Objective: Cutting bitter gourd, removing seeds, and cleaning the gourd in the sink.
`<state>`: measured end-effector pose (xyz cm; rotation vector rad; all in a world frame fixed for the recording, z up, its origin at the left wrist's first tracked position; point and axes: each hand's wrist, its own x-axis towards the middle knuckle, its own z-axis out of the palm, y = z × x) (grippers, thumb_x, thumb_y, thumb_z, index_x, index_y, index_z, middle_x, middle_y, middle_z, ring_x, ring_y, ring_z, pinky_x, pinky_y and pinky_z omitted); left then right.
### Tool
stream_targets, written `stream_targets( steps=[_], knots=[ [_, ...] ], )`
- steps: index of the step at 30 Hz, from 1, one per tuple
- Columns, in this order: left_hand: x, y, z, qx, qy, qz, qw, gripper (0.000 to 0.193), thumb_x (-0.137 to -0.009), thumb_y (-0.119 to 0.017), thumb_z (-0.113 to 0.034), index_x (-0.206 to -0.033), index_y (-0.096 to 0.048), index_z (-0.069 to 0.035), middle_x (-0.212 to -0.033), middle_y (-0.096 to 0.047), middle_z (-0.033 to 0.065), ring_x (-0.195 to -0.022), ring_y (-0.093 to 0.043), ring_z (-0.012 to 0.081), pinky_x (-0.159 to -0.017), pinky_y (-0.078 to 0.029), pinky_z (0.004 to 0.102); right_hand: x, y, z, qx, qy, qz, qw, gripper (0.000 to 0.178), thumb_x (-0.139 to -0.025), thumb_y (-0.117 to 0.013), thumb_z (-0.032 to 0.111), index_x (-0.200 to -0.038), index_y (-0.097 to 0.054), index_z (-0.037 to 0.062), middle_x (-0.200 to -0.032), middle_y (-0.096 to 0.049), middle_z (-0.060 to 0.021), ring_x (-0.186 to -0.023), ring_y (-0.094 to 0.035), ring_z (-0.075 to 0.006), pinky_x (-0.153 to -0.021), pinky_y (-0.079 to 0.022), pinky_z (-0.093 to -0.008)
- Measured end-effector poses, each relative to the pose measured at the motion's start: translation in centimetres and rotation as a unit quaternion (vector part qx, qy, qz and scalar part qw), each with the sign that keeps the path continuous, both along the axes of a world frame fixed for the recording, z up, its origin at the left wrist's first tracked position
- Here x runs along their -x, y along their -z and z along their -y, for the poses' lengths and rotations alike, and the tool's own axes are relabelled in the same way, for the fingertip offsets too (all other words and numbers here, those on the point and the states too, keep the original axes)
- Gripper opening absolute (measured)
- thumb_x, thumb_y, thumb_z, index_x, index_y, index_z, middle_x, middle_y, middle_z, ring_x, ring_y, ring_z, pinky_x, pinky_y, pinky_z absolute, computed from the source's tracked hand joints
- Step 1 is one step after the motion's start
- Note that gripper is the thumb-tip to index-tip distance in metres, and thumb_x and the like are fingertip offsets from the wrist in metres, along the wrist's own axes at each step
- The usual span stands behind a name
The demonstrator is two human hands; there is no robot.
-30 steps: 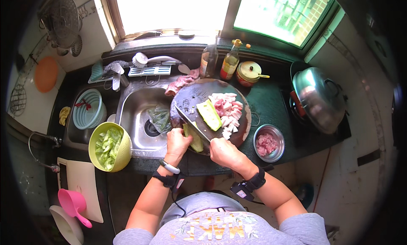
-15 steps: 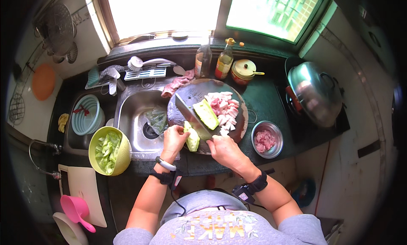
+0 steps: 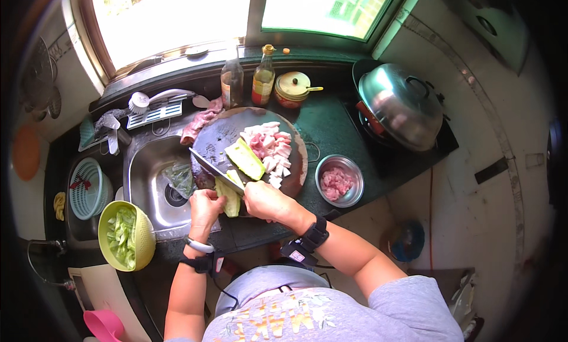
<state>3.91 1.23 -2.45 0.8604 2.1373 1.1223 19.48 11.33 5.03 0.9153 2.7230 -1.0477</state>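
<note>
My right hand (image 3: 277, 203) is closed on the handle of a cleaver (image 3: 214, 169), its blade slanting up to the left over a round chopping board (image 3: 207, 132). Beneath the blade lies a pale green gourd piece (image 3: 228, 201), pinched by the fingers of my left hand (image 3: 207, 208) at its left side. A sliver of pale green gourd (image 3: 235, 177) shows on the blade's far side. Beyond it rests another gourd half (image 3: 245, 159), next to a heap of pink and white cut meat (image 3: 269, 146).
Left of the board is a steel sink (image 3: 144, 164) with a plastic bag (image 3: 178, 179). A yellow-green basket (image 3: 145, 238) holds cut green pieces. Right stands a steel bowl (image 3: 357, 191) of pink meat; farther right, a lidded wok (image 3: 393, 102). Bottles (image 3: 263, 82) and a lidded pot (image 3: 291, 93) stand behind.
The whole view has shifted, so the counter sits farther left. The cleaver has moved from beside the near gourd piece to across its upper end, and my hands are closer together.
</note>
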Motion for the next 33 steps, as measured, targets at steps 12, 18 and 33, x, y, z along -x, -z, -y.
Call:
stream_targets(
  steps=[12,18,33],
  knots=[
    [0.3,-1.2,0.4,0.057,0.038,-0.042,0.997,0.023,-0.069,-0.076,-0.016,-0.073,-0.069,0.006,-0.059,-0.066,0.0137,-0.054,-0.068,0.0181,-0.058,-0.055,0.0305,0.1,0.9,2.0,0.007,0.047,0.035,0.998,0.033,-0.089,-0.048,0.011,-0.07,-0.062,-0.0112,-0.053,-0.059,-0.022,-0.047,-0.064,-0.0311,-0.047,-0.052,-0.0416],
    [0.8,-0.1,0.1,0.012,-0.016,0.021,1.0,0.033,-0.07,-0.079,-0.018,-0.087,-0.069,0.008,-0.071,-0.07,0.0136,-0.057,-0.068,0.0151,-0.056,-0.056,0.0285,-1.9,0.1,1.3,0.057,0.11,-0.016,0.992,0.033,-0.09,-0.054,0.021,-0.079,-0.066,-0.0083,-0.063,-0.062,-0.0268,-0.061,-0.067,-0.0385,-0.062,-0.055,-0.0461],
    [-0.1,-0.5,0.7,0.0,-0.031,0.04,0.999,0.021,-0.07,-0.077,-0.013,-0.076,-0.07,0.005,-0.061,-0.067,0.0112,-0.055,-0.066,0.0152,-0.057,-0.053,0.0284,1.3,-0.5,1.5,-0.044,0.013,-0.027,0.999,0.03,-0.09,-0.05,0.012,-0.075,-0.062,-0.0115,-0.056,-0.06,-0.0242,-0.047,-0.063,-0.0321,-0.047,-0.052,-0.0414]
  ],
)
